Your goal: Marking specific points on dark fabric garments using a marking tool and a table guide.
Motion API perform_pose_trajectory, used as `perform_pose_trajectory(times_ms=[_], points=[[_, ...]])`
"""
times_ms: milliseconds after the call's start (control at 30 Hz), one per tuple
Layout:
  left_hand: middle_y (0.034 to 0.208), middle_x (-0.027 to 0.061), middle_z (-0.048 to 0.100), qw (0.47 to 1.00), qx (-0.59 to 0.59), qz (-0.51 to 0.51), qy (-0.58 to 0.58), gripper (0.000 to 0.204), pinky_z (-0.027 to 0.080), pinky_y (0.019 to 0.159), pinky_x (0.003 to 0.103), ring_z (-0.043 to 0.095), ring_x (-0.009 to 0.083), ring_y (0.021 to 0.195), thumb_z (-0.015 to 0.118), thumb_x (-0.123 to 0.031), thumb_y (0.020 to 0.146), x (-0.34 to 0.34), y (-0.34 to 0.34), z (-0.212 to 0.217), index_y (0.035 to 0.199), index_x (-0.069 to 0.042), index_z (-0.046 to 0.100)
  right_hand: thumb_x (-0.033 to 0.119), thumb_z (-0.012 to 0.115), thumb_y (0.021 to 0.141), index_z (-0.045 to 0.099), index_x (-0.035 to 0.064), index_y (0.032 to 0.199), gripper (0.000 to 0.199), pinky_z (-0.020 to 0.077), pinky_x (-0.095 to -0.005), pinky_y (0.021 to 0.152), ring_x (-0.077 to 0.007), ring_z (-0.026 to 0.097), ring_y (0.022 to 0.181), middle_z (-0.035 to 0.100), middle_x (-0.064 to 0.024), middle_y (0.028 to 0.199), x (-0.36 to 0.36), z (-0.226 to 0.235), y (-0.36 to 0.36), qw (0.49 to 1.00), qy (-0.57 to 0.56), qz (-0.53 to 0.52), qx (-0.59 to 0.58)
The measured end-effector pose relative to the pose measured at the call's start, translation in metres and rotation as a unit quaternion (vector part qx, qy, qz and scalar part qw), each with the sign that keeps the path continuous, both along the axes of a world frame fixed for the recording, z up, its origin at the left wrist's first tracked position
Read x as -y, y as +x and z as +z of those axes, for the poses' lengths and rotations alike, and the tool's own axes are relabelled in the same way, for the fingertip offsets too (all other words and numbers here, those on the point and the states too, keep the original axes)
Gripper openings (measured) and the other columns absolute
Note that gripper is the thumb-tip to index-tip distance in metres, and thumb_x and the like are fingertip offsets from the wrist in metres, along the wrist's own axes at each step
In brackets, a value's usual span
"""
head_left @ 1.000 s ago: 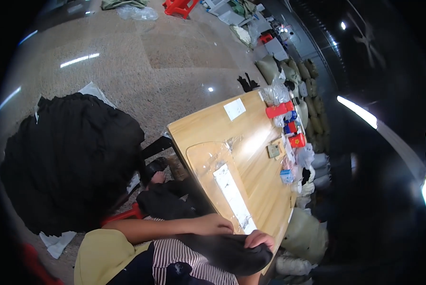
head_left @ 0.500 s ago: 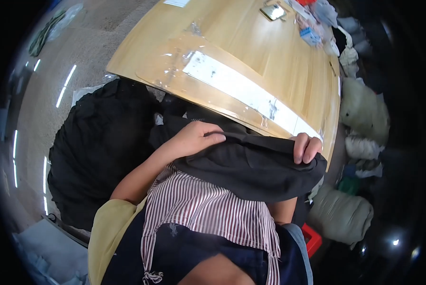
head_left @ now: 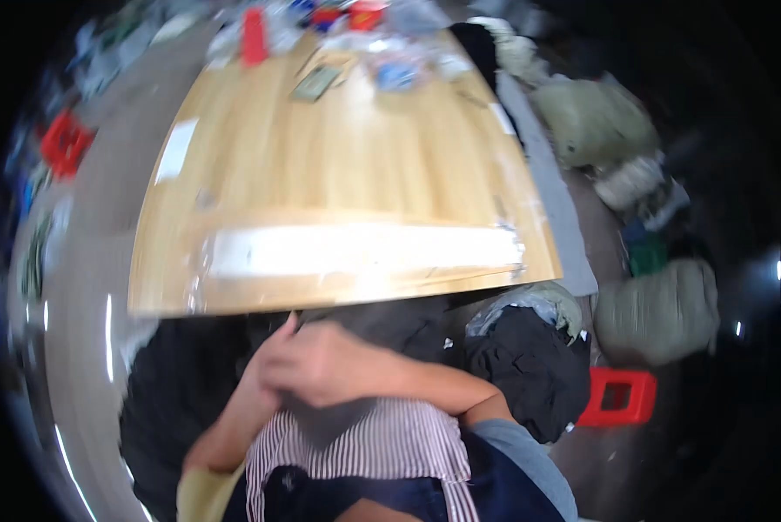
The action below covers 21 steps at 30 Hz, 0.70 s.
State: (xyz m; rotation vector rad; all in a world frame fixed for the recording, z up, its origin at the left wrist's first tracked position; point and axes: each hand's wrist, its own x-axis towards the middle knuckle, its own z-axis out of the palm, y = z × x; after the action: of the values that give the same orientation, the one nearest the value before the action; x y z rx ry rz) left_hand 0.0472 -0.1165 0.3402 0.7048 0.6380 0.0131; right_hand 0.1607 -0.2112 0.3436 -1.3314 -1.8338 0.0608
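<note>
Hands (head_left: 321, 361) bunched together below wooden table (head_left: 338, 165) edge, grip closed on dark garment (head_left: 321, 418) at chest, blurred

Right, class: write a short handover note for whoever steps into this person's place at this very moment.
Left hand: raised at the chest, partly behind the right; grip too blurred to tell.
Right hand: crossed over it, against the dark crumpled cloth; grip unclear.
Cloth: bunched over the striped apron, below the pale wooden table.
Done: cloth gathered to the body.
Left: cloth not laid on the table.
</note>
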Motion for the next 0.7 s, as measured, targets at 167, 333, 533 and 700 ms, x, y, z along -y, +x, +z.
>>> perform_pose_trajectory(times_ms=[167,333,533,700], points=[[0.088,0.0063,0.067,1.0,-0.024,0.0,-0.006,0.015,0.053,0.069,0.03,0.064,0.0174,0.077,0.054,-0.017,0.094,-0.011,0.006,-0.067,0.096,-0.007,0.065,0.012,0.061,0.075,0.062,0.0142,0.093,0.018,0.0477,-0.0393,0.056,-0.0283,0.06,0.07,0.054,-0.0057,0.09,0.024,-0.034,0.006,0.999,-0.037,0.025,-0.022],[0.095,0.0008,0.066,0.86,0.097,-0.044,0.5,0.018,0.047,0.067,0.022,0.057,0.0058,0.078,0.054,-0.005,0.092,-0.026,0.015,-0.072,0.104,0.004,0.064,0.004,0.061,0.075,0.064,0.0119,0.098,0.024,0.0512,-0.0345,0.07,-0.0265,0.064,0.085,0.061,-0.0048,0.101,0.044,-0.004,0.039,0.988,-0.039,0.005,-0.151],[0.102,0.0096,0.067,0.851,0.147,-0.253,0.436,0.036,0.044,0.093,0.029,0.059,0.0168,0.103,0.059,-0.004,0.084,0.017,0.023,0.017,0.119,0.008,0.06,0.022,0.061,0.091,0.066,-0.003,0.09,0.025,0.0491,-0.029,0.071,-0.0114,0.06,0.08,0.067,-0.0046,0.082,0.016,0.019,0.074,0.903,-0.109,0.12,-0.399],[0.085,0.0093,0.07,0.913,0.149,-0.142,0.352,0.034,0.053,0.07,0.027,0.065,0.0151,0.074,0.069,-0.026,0.087,-0.004,0.012,0.048,0.096,0.007,0.065,0.022,0.06,0.093,0.061,-0.0041,0.083,0.028,0.0438,-0.0279,0.068,-0.0088,0.052,0.073,0.061,-0.0008,0.077,0.033,-0.033,0.082,0.838,-0.3,0.127,-0.438]])
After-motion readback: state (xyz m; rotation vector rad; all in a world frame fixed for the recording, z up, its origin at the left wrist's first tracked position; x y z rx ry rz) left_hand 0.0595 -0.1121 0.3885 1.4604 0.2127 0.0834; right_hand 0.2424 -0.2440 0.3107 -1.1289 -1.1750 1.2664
